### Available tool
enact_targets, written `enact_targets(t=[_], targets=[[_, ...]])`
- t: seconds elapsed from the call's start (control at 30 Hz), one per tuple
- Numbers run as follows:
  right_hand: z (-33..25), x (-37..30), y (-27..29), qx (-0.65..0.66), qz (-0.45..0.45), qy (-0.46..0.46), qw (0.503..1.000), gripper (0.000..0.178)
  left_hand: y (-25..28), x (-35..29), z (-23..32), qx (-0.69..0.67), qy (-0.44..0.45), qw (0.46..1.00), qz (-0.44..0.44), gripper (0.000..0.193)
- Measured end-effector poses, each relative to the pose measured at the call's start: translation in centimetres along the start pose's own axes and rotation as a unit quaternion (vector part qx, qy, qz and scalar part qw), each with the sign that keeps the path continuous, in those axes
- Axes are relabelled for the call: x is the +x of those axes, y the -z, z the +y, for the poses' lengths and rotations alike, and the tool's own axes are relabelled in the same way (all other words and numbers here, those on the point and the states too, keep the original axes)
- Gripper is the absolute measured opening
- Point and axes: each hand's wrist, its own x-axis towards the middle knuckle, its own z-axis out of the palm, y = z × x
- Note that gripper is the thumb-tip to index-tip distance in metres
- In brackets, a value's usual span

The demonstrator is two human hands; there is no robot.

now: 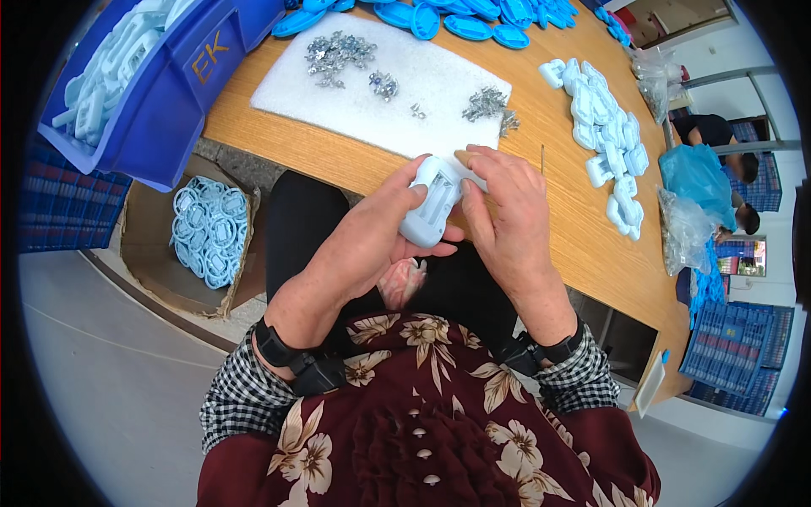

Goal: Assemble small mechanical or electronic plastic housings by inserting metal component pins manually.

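My left hand (359, 232) is closed around a light blue plastic housing (428, 218), thumb on its near-left side and fingers beneath. A long recessed compartment with metal strips faces up in the housing. My right hand (517, 215) is at the housing's right edge, its fingers bent and thumb tip close to the rim. Between that thumb and forefinger shows a small pale plastic piece (478, 178), mostly hidden, so its kind cannot be told. Just beyond my hands lies a white foam sheet (422, 93) bearing small metal parts (338, 55) in separate heaps.
A blue bin (173, 106) of pale plastic parts stands far left. Below it, a cardboard box (152, 245) holds light blue rings. Bright blue oval covers (469, 27) lie at the back. Light blue housings (596, 110) are piled on the table's right, near plastic bags (684, 228).
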Motion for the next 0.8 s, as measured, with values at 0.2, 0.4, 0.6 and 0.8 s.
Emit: enact_targets(t=[0.2, 0.4, 0.6, 0.8], targets=[[-0.4, -0.2, 0.3, 0.348, -0.103, -0.292, 0.885, 0.024, -0.2, -0.6, 1.2, 0.034, 0.011, 0.999, -0.028, 0.052], [-0.2, -0.6, 0.6, 0.438, -0.158, -0.340, 0.817, 0.024, 0.9, -0.1, 0.8, 0.337, -0.109, 0.935, 0.010, 0.044], [-0.7, -0.7, 1.1, 0.440, -0.179, -0.345, 0.810, 0.022, 0.7, -0.3, 0.8, 0.525, -0.201, 0.826, 0.030, 0.042], [-0.1, -1.1, 1.2, 0.491, -0.171, -0.297, 0.801, 0.023, 1.8, -0.3, 1.0, 0.058, -0.016, 0.996, -0.068, 0.047]])
